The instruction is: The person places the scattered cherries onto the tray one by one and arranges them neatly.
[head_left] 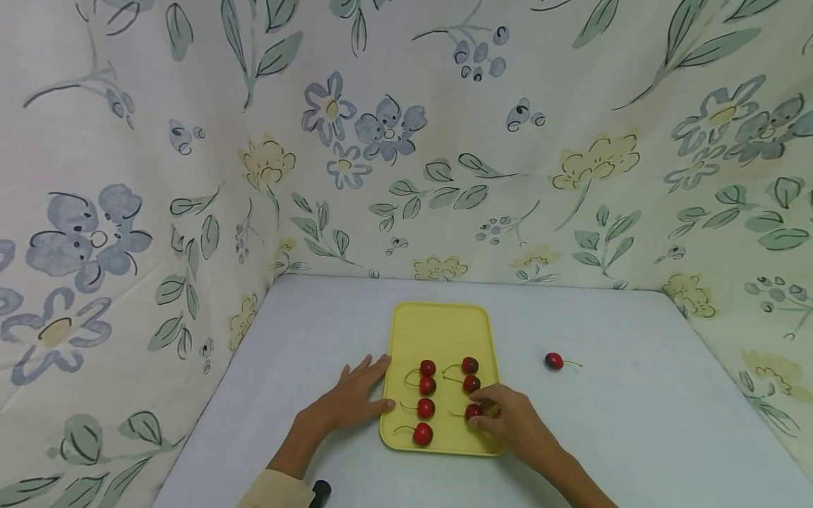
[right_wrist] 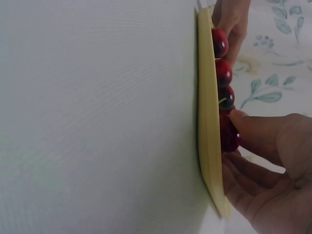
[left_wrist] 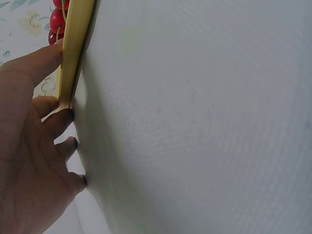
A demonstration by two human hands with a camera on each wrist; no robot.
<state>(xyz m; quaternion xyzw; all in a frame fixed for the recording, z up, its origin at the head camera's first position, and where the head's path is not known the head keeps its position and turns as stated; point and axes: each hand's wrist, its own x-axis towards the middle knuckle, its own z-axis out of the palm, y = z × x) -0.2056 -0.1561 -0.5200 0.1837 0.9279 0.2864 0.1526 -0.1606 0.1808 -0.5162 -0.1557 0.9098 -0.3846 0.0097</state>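
Note:
A yellow tray (head_left: 438,328) lies on the white table with red cherries on it in two columns. Several cherries, among them the front one (head_left: 422,434), make up the left column. In the right column, my right hand (head_left: 517,423) has its thumb and fingers around the nearest cherry (head_left: 473,412), its stem pointing left; the right wrist view shows thumb and fingertips on a dark red cherry (right_wrist: 229,134). Two more cherries, one of them the rear one (head_left: 470,365), sit behind it. My left hand (head_left: 346,402) has spread fingers, with thumb and fingertips touching the tray's left rim.
A single cherry (head_left: 554,361) with its stem lies on the white table (head_left: 610,437), right of the tray. Flower-printed cloth (head_left: 406,204) stands up behind the table and along both sides. A small black object (head_left: 322,492) shows beside the left sleeve (head_left: 277,492).

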